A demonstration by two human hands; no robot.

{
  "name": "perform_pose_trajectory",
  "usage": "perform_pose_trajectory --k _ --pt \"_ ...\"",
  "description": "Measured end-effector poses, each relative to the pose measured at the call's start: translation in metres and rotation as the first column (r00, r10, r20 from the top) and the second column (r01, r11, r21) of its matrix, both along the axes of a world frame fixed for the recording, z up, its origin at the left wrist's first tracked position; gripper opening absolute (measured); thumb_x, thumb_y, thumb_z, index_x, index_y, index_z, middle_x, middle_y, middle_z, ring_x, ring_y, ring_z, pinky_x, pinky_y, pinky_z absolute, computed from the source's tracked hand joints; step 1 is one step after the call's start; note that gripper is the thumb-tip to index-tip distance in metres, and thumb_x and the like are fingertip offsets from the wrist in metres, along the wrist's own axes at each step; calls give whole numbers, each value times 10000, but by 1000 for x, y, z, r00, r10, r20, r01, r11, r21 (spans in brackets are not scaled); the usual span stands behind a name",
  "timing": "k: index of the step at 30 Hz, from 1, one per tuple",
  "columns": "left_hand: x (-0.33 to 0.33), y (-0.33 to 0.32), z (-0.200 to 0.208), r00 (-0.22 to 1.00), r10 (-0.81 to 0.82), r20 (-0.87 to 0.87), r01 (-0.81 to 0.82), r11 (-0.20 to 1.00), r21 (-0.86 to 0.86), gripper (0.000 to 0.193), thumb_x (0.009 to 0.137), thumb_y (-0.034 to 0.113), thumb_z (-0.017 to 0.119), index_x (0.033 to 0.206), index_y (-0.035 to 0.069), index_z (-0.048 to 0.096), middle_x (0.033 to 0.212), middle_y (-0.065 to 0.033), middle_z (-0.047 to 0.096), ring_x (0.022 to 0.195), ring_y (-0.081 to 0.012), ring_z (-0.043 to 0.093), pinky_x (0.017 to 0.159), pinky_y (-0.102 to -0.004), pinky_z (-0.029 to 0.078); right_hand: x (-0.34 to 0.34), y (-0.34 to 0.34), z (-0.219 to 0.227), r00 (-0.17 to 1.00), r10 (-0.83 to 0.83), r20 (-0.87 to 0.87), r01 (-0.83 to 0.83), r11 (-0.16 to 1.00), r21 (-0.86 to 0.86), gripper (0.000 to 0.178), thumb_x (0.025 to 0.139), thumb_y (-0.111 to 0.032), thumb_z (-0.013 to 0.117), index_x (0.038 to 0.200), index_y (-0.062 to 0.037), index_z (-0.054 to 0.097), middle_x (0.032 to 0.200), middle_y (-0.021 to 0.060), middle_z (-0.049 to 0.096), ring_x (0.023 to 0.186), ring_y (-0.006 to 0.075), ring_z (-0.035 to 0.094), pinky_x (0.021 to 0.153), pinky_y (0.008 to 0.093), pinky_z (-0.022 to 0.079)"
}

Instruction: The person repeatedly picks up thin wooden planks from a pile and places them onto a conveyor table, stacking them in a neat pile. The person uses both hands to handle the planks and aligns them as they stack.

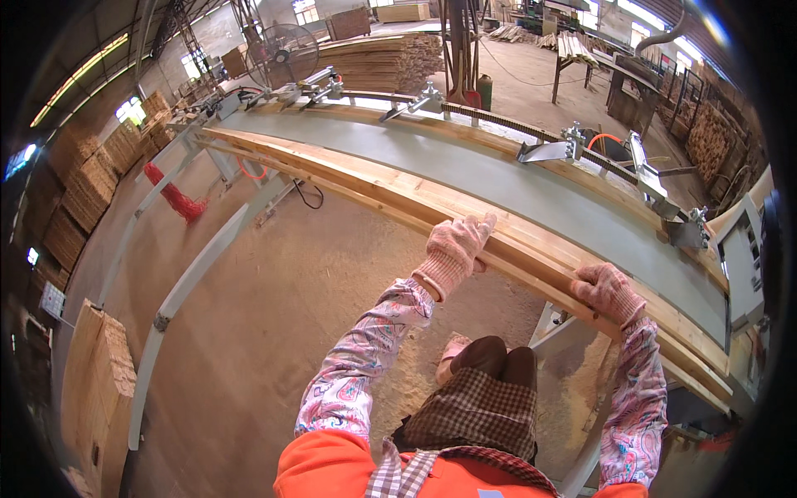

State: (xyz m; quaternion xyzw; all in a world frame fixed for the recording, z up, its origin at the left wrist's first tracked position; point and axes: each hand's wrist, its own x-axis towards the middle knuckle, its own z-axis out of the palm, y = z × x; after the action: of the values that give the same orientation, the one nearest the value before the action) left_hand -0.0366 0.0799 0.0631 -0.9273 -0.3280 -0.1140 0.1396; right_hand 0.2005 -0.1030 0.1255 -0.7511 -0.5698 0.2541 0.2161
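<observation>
Long pale wooden boards (pixel 378 184) lie side by side along the near edge of a long grey machine table (pixel 498 199). My left hand (pixel 457 251), in a pink knitted glove, grips the near board around its middle, with fingers over the top and the thumb side partly hidden below. Farther right, my right hand (pixel 608 292), gloved the same way, is closed over the boards' near edge. Its fingertips are partly hidden against the wood. Patterned sleeves cover both forearms.
Metal clamps (pixel 427 98) line a rail at the table's far side. A grey frame leg (pixel 195 278) curves down at left, near a red strand bundle (pixel 173 195) and a board stack (pixel 104 398). A fan (pixel 284 56) and a lumber pile (pixel 386 65) stand behind.
</observation>
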Motion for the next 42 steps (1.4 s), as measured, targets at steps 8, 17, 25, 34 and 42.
perform_pose_trajectory --k 8,17,25,34,42 --pt "10 41 5 958 -178 -224 164 983 -81 489 704 426 799 1073 139 655 1033 -67 625 1007 -256 610 899 -376 493 2 30 0 992 -48 116 69 979 -192 432 891 -455 643 1012 -46 713 828 125 677 782 227 636 751 385 516" --pt "44 43 -11 820 -509 263 558 813 -165 567 602 275 852 1115 144 649 1119 -115 624 1062 -308 591 870 -426 501 122 83 -138 943 294 158 -320 663 677 226 784 -321 668 871 -117 628 797 100 617 744 282 600 715 465 507" --pt "20 40 0 985 -156 -68 159 986 45 1265 488 400 916 1529 161 236 1582 -124 179 1449 -332 227 1198 -402 258 44 33 -23 978 40 202 -11 989 -145 457 867 -451 562 1178 -142 691 1127 136 691 1063 294 647 959 423 488" --pt "28 73 1 956 -225 -188 210 973 -95 929 425 437 918 1243 216 537 1119 -53 584 1065 -286 552 938 -418 461 27 43 -16 948 -78 310 105 992 -73 705 898 -695 443 1078 -65 704 1059 172 698 1008 322 667 892 443 513" --pt "25 72 -1 970 -204 -132 183 971 -152 906 415 424 920 1232 231 579 1134 -46 588 1068 -289 556 922 -443 467 52 88 -43 775 142 616 -44 984 -173 629 845 -411 697 1419 -294 467 1260 77 623 1132 302 621 928 460 516"
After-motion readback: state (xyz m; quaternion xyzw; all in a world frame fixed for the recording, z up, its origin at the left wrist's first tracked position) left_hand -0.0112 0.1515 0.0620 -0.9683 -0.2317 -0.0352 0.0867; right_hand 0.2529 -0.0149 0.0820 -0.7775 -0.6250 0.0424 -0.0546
